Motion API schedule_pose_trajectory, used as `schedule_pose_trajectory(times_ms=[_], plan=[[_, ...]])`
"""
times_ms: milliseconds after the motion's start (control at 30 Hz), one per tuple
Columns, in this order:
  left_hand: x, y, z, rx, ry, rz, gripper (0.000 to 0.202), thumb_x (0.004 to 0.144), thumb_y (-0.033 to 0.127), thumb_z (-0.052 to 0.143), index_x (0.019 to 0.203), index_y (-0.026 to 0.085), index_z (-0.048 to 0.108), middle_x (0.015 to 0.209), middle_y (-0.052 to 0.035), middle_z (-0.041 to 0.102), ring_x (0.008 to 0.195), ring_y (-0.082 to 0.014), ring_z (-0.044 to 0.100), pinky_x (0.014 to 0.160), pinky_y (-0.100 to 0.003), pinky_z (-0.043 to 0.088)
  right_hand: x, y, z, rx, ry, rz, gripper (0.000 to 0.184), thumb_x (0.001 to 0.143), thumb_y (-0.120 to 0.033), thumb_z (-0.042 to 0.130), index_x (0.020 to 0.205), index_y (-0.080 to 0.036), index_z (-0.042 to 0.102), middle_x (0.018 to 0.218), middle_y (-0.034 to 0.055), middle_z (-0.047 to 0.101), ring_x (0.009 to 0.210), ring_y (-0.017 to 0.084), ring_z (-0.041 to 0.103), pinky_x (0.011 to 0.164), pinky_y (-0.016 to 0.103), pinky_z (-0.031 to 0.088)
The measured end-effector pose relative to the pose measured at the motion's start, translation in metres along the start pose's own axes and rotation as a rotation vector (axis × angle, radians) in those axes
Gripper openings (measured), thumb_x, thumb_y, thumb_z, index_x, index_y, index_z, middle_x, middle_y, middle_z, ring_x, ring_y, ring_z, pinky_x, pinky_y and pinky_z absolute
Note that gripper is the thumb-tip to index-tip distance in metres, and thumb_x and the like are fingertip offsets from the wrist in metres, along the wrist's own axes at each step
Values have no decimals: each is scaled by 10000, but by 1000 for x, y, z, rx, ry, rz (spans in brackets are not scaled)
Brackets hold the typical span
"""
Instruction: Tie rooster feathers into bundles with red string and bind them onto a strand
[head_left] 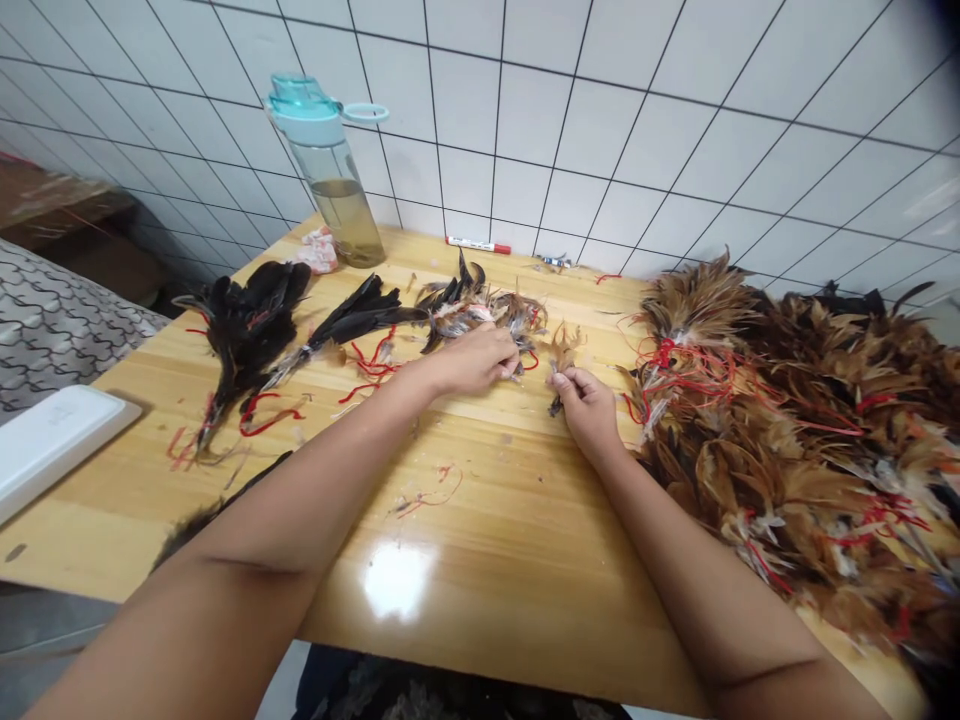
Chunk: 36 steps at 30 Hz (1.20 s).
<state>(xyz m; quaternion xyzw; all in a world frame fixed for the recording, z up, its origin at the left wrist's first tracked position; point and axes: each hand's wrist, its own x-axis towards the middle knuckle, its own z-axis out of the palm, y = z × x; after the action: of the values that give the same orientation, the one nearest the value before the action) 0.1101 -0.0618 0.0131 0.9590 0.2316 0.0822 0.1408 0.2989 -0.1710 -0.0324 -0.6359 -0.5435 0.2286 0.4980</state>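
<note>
In the middle of the wooden table [495, 520] my right hand [589, 408] pinches a small brown feather [566, 350], its dark end showing below the fingers. To its left, my left hand [480, 358] has its fingers bent together at the near edge of a mixed feather pile [469, 312]. Whether anything lies between those fingers is hidden. Black feathers [360, 318] lie left of that pile, and a larger black feather bundle [251, 325] sits farther left. At the right is a big heap of brown feather bundles [750, 450] tied with red string [697, 368].
A water bottle [341, 190] with a teal lid stands at the back left beside a crumpled wrapper [318, 250]. A red-capped marker [478, 245] lies by the tiled wall [540, 110]. A white box-like object [64, 440] rests at the left edge. Red string scraps [270, 415] are scattered about.
</note>
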Motion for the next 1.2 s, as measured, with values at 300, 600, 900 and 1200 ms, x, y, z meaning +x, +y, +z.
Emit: schedule_pose_trajectory(times_ms=[300, 600, 900, 1200], plan=[[3, 27, 1, 160, 157, 56, 167, 951, 229, 488, 939, 154, 636, 971, -83, 685, 932, -225, 579, 834, -340, 396, -1, 0, 2, -66, 4, -51, 232, 803, -370, 581, 681, -194, 671, 650, 16, 605, 645, 156, 555, 652, 280, 432], [5, 34, 9, 282, 226, 135, 143, 939, 231, 534, 918, 142, 644, 922, -83, 668, 933, -232, 563, 833, -348, 391, -2, 0, 5, -74, -52, -67, 205, 787, -342, 603, 652, -195, 651, 663, 24, 625, 636, 157, 557, 653, 290, 433], [6, 38, 11, 283, 320, 218, 156, 944, 226, 509, 891, 158, 639, 904, -83, 655, 923, -233, 537, 818, -357, 396, -2, -2, 4, -31, -87, -26, 240, 758, -372, 598, 582, -211, 573, 607, 13, 575, 604, 154, 517, 628, 293, 421], [6, 29, 3, -161, 589, -148, 106, 872, 175, 558, 851, 154, 661, 898, -66, 663, 905, -196, 582, 861, -340, 448, 1, -2, -4, 5, -68, 60, 214, 785, -363, 522, 662, -207, 602, 584, -19, 519, 584, 139, 475, 595, 267, 405]])
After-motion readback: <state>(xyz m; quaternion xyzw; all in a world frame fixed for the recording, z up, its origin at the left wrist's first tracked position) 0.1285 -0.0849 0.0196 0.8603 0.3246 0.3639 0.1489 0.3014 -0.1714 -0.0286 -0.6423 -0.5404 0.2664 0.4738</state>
